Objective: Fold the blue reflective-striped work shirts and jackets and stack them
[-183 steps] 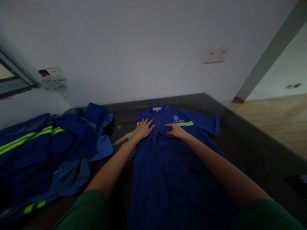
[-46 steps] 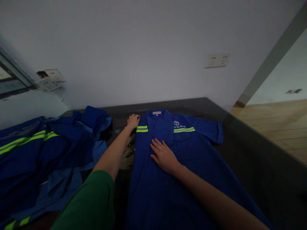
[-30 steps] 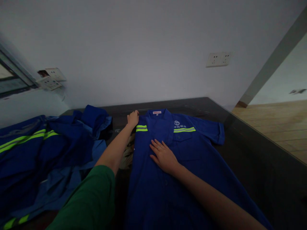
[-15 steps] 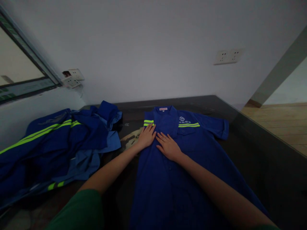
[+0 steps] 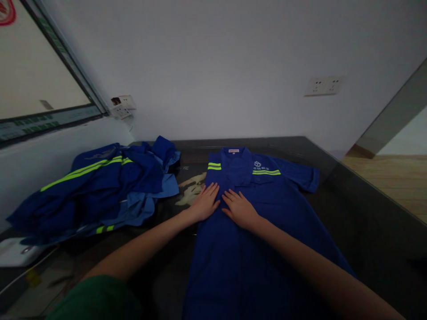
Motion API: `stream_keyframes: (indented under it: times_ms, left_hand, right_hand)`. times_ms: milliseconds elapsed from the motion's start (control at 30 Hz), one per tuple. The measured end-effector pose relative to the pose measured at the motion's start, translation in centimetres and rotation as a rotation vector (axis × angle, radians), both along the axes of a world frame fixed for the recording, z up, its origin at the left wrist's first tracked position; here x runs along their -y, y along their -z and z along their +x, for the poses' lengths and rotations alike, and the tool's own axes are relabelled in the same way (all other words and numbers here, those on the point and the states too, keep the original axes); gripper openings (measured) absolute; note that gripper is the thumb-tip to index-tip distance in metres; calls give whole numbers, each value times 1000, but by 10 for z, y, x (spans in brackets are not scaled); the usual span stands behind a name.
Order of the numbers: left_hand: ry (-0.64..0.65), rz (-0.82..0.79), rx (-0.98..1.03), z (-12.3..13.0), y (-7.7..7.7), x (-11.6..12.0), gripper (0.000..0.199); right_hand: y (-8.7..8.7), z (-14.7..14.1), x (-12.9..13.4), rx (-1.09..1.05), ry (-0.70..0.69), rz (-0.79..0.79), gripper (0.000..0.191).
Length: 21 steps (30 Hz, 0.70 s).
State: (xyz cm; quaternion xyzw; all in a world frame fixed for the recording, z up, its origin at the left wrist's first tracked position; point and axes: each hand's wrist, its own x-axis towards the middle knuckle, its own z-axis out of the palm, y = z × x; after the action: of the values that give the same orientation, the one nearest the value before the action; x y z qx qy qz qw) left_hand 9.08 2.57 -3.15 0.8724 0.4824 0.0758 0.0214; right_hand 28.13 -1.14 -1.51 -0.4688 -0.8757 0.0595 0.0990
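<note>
A dark blue work shirt [image 5: 267, 209] with yellow-green reflective stripes and a white logo lies front up on a dark table, collar toward the wall. Its left side is folded inward, while the short sleeve on the right is spread out. My left hand [image 5: 206, 203] lies flat on the shirt's left edge, below the stripe, fingers apart. Flat on the front below the collar rests my right hand [image 5: 240, 209], its fingers also spread. Neither hand grips the cloth.
A heap of blue clothes [image 5: 100, 186] with reflective stripes lies on the table [image 5: 360, 226] at the left. A white device [image 5: 20, 252] with a cable is at the lower left. Wall sockets [image 5: 323, 86] are above the table, and a window is at the upper left.
Both hands have slid down the shirt, toward me, away from the collar and stripe. The camera view has shifted left, bringing the white device into sight.
</note>
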Motion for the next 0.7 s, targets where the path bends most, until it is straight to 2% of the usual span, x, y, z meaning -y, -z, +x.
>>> stream_keyframes:
  times_ms: [100, 267, 333, 433, 600, 700]
  left_hand:
    - [22, -66, -16, -9, 2, 26, 58]
    - [8, -73, -32, -19, -13, 40, 61]
    - [44, -62, -32, -15, -18, 54, 62]
    - [180, -136, -31, -7, -23, 93, 66]
    - [466, -352, -7, -2, -36, 172, 76]
    - [609, -432, -23, -4, -47, 198, 74]
  right_hand:
    - [1, 10, 13, 2, -16, -35, 50]
    - [-15, 33, 16, -108, 136, -38, 23]
    - [-19, 34, 18, -108, 177, -72, 17]
    - [-18, 27, 24, -67, 198, -119, 14]
    - [-13, 13, 33, 64, 234, -36, 19]
    - [-11, 10, 37, 125, 242, 24, 23]
